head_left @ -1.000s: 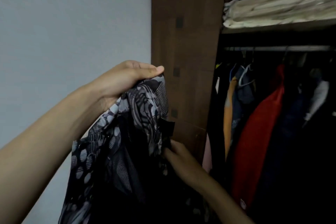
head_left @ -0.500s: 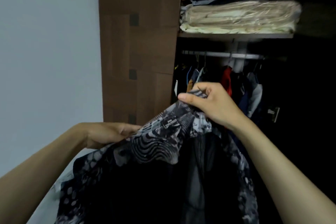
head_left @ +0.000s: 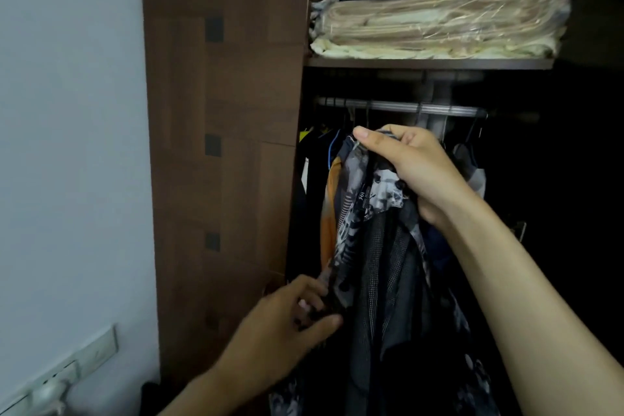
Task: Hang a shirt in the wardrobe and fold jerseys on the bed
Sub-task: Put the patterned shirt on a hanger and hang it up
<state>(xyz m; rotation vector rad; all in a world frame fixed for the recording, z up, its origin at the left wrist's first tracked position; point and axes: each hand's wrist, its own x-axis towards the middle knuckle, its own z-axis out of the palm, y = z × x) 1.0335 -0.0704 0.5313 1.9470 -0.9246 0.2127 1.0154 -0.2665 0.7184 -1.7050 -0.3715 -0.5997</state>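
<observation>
A black, grey and white patterned shirt hangs from my right hand, which grips its collar just below the wardrobe's metal rail. Lower down, my left hand pinches the shirt's left front edge between thumb and fingers. The shirt falls in front of the other hung clothes, at the open left part of the wardrobe. No hanger shows inside the shirt. The bed and the jerseys are out of view.
The brown wardrobe side panel stands left of the opening. An orange garment and dark clothes hang on the rail. A plastic-wrapped bundle of bedding lies on the shelf above. A wall socket strip sits at the lower left.
My right hand has lifted the shirt's collar up towards the rail, so the shirt now hangs straight down. My left hand has shifted right and taken the shirt's front edge.
</observation>
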